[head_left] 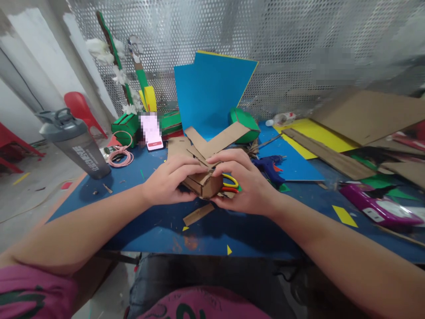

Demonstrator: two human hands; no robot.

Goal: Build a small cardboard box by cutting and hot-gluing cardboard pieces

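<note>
Both my hands hold a brown cardboard piece (205, 182) just above the blue table (159, 226). My left hand (169, 181) is closed round its left side, fingers curled over the top. My right hand (244, 184) grips its right side, fingers bent over the top edge. Long cardboard flaps (219, 139) stick up and away from the piece in a V. Red and yellow scissor handles (230, 184) lie under my right hand. A loose cardboard strip (198, 214) lies on the table below my hands.
A grey shaker bottle (78, 144) stands at the left, with a pink coiled cable (121, 157) beside it. A blue glue gun (270, 166) lies right of my hands. Blue paper sheet (212, 95), green boxes (128, 126), yellow paper (315, 135), cardboard sheets (368, 115) and a purple tool (378, 208) crowd the back and right.
</note>
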